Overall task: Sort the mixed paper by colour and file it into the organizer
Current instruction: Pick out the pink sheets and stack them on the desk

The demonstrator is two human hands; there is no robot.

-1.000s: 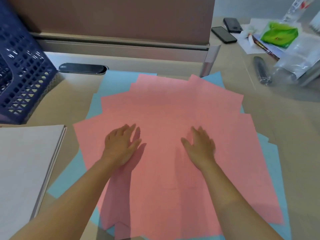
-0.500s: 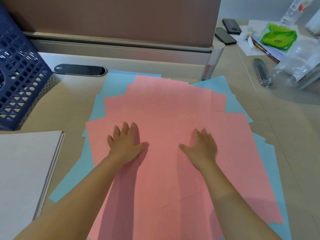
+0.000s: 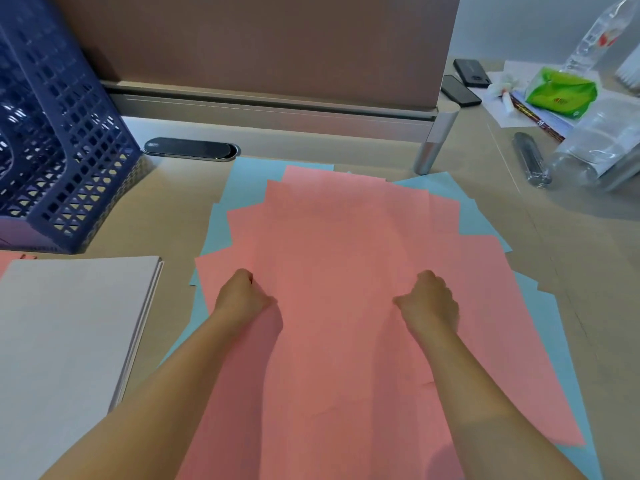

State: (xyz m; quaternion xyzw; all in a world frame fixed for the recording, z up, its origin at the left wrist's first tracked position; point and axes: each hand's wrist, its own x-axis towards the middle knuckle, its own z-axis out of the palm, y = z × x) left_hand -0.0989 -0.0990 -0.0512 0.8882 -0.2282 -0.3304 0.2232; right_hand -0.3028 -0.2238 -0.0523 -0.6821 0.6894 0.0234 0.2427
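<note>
The pink sheets (image 3: 346,271) lie fanned on blue sheets (image 3: 242,181) on the desk. My left hand (image 3: 239,299) and right hand (image 3: 429,303) press there, fingers curled; any pinch is hidden. Blue sheets may drag along.

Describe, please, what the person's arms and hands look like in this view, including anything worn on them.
Both forearms are bare right up to the bottom edge of the picture: no sleeves show. The left hand and the right hand wear no gloves, and no watch, bracelet or ring is visible on them.
</note>
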